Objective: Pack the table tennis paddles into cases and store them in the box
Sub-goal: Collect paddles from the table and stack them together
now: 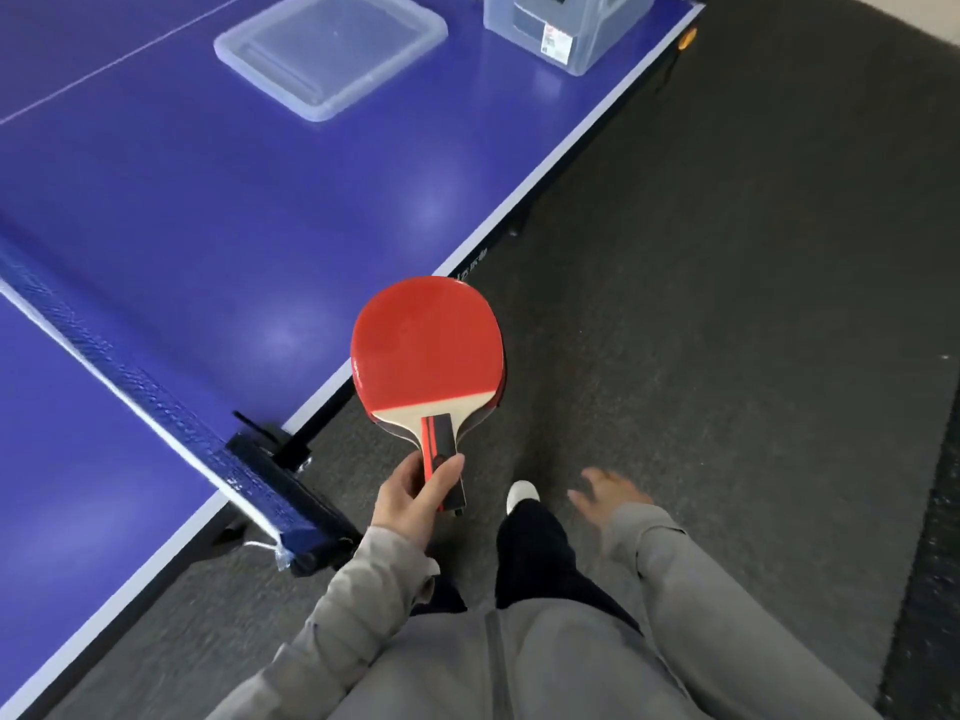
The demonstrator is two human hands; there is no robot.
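- Paddles, red face up and apparently two stacked, are carried beside the blue table; the left hand curls its fingers round the handles.
- Right hand swings free, fingers loosely spread, holding nothing.
- Packing looks not yet begun; no case is visible. The clear box and its lid wait well ahead on the table.

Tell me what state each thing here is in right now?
Paddles: two stacked, red face up, held by the handles, above the table's edge.
Left hand: grips the paddle handles.
Right hand: empty, fingers spread, blurred.
Lid: off the box, flat on the table.
Box: open, upright at the table's far corner; contents unclear.
Net: stretched across, clamped to the table edge.
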